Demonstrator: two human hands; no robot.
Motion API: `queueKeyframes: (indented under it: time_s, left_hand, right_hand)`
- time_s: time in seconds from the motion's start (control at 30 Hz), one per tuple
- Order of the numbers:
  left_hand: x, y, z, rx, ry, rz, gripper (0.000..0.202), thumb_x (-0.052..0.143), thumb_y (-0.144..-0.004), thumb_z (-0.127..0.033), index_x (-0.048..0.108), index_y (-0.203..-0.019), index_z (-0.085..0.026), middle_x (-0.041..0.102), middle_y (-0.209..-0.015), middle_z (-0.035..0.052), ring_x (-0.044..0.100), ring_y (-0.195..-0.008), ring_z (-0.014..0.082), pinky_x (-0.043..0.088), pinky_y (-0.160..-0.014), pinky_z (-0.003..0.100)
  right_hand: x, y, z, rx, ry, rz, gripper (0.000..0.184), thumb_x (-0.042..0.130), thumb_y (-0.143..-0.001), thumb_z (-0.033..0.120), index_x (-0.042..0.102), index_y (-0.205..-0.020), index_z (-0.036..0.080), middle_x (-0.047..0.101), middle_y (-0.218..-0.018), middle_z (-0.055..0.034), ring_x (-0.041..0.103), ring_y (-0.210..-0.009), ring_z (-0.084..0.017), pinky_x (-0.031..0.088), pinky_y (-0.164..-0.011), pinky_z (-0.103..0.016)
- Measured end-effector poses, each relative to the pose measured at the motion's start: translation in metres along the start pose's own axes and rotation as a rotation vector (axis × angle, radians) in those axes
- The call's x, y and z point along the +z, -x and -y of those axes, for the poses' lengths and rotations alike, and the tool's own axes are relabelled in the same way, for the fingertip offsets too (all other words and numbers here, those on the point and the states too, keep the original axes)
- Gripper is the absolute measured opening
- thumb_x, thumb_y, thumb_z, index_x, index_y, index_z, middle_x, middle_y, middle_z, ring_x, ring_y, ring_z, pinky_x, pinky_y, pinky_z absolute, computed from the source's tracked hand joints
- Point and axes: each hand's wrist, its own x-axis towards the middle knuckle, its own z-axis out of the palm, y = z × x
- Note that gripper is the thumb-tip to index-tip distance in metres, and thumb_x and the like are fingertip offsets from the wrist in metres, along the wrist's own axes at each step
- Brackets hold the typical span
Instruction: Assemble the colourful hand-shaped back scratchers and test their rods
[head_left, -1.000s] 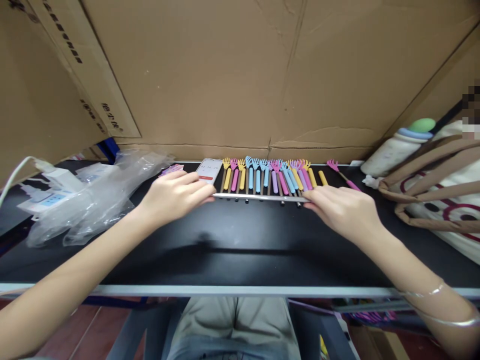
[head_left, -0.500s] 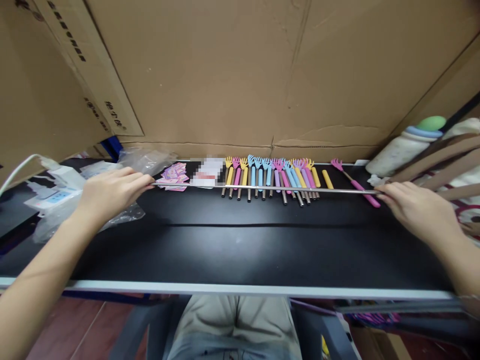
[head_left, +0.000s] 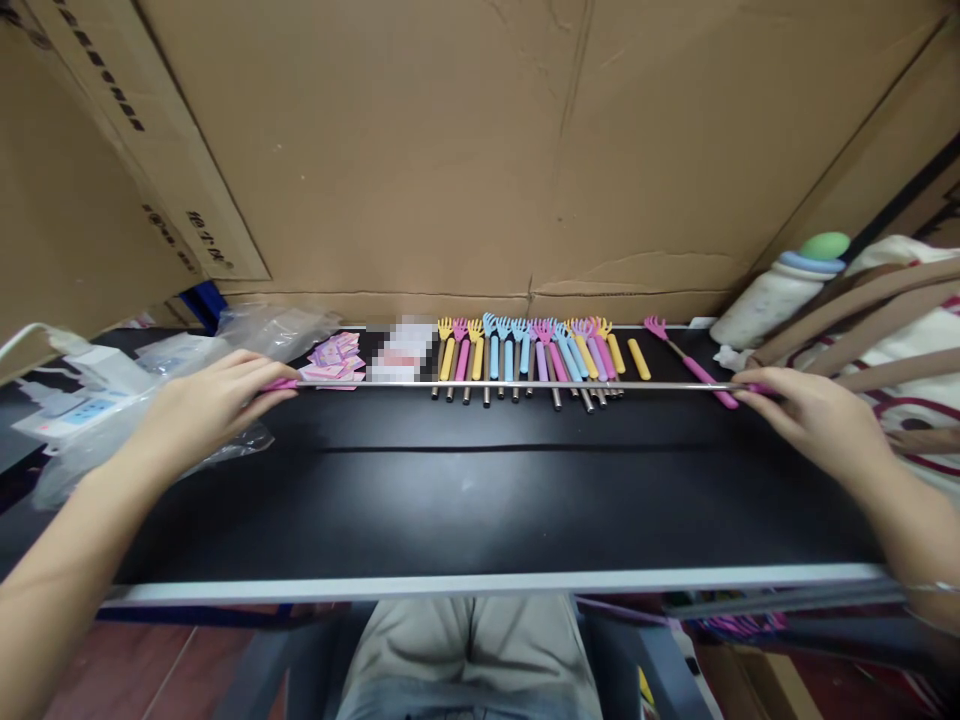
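Observation:
I hold a long thin telescopic metal rod [head_left: 517,385] stretched out level above a black table [head_left: 480,490]. My left hand [head_left: 206,405] pinches its pink left end, and my right hand [head_left: 814,420] pinches its right end. Behind the rod lies a row of several small back scratchers [head_left: 525,355] with yellow, pink, blue and purple handles and claw-shaped heads. One pink scratcher [head_left: 686,360] lies apart to their right, partly extended.
Cardboard sheets [head_left: 480,150] wall the back of the table. Clear plastic bags [head_left: 187,370] and a white power strip [head_left: 82,395] lie at the left, pink cards [head_left: 337,357] next to them. A white bottle [head_left: 780,290] and a strapped cloth bag [head_left: 892,340] stand at the right.
My hands have moved far apart, drawing the short metal rod out to its full length. In the last half second the spread barely grew.

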Motion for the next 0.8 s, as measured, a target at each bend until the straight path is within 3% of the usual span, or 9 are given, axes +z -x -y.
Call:
queueKeyframes:
  time_s: [0.23,0.53,0.63,0.8]
  left_hand:
    - [-0.006,-0.003,-0.004,-0.013,0.01,0.044,0.024,0.044,-0.091,-0.043,0.058,-0.096,-0.024,0.065,-0.098,0.0013,0.057,-0.082,0.0167,0.034,-0.063,0.02]
    - [0.004,-0.005,-0.009,0.036,0.034,-0.069,0.027,0.041,-0.094,-0.039,0.062,-0.1,-0.025,0.063,-0.09,0.0003,0.057,-0.078,0.0146,0.036,-0.064,0.02]
    - [0.005,-0.013,-0.028,0.109,0.044,-0.113,0.028,0.041,-0.094,-0.038,0.063,-0.104,-0.024,0.064,-0.092,0.0016,0.058,-0.082,0.0154,0.038,-0.065,0.021]
    - [0.007,-0.038,-0.093,0.323,0.108,-0.254,0.027,0.043,-0.094,-0.037,0.065,-0.094,-0.023,0.069,-0.09,0.0001,0.062,-0.082,0.0141,0.037,-0.061,0.021]
  right_hand:
    - [-0.005,0.001,0.007,0.079,-0.144,-0.006,0.019,0.054,-0.084,0.037,0.057,-0.094,0.021,0.066,-0.094,-0.0131,0.062,-0.082,-0.021,0.041,-0.074,-0.028]
    - [0.005,-0.005,0.002,-0.002,-0.242,-0.005,0.02,0.055,-0.083,0.036,0.062,-0.093,0.02,0.068,-0.095,-0.0128,0.063,-0.086,-0.023,0.044,-0.077,-0.03]
    - [0.005,-0.01,0.032,-0.083,-0.236,-0.003,0.023,0.054,-0.084,0.036,0.064,-0.096,0.019,0.069,-0.098,-0.0114,0.064,-0.089,-0.022,0.044,-0.08,-0.029]
    - [0.001,-0.022,0.124,-0.326,-0.255,-0.039,0.027,0.047,-0.09,0.038,0.065,-0.101,0.021,0.07,-0.1,-0.0042,0.066,-0.093,-0.019,0.047,-0.077,-0.027]
